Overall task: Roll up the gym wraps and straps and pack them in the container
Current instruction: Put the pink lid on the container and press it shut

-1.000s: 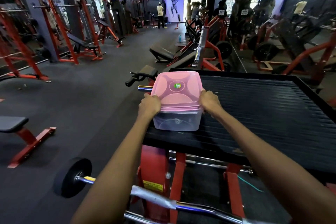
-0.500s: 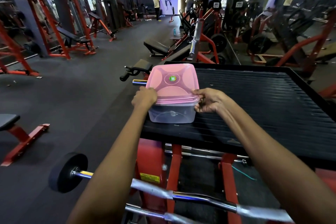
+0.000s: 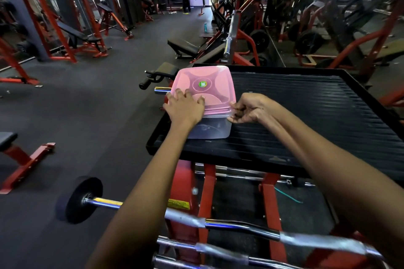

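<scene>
Left hand [image 3: 183, 109] fingers press the lid [image 3: 203, 88]; right hand [image 3: 247, 109] fingers pinch its edge.

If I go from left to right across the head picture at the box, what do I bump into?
Floor → left hand → pink lid → right hand → black platform.

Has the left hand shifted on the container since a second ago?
Yes. The left hand has come up from the container's left side onto the pink lid, fingers spread flat.
</scene>
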Available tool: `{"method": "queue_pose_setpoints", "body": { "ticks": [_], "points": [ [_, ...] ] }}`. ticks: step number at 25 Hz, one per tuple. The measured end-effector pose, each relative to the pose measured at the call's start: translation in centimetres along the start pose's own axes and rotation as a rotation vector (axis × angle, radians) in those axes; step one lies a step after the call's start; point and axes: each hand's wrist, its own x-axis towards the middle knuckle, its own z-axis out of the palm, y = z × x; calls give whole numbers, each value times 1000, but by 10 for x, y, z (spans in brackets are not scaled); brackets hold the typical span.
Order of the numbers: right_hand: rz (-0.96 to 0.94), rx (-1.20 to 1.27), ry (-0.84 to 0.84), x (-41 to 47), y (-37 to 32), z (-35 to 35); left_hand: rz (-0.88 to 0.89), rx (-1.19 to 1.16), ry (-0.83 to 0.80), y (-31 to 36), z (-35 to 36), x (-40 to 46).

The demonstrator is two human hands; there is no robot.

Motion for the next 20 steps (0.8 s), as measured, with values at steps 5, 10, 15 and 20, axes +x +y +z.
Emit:
{"method": "queue_pose_setpoints", "body": {
  "ticks": [5, 10, 15, 20],
  "points": [
    [-157, -362, -2, -12, -5, -2, -456, -602, 41, -12, -14, 10],
    [-570, -303, -15, 1, 18, 21, -376, -603, -60, -24, -21, 11],
    [-584, -442, 361, 14, 25, 32, -301, -456, -8, -24, -21, 12],
    [-487, -832, 604, 18, -1, 32, -342, -343, -80, -26, -27, 30]
  ]
}}
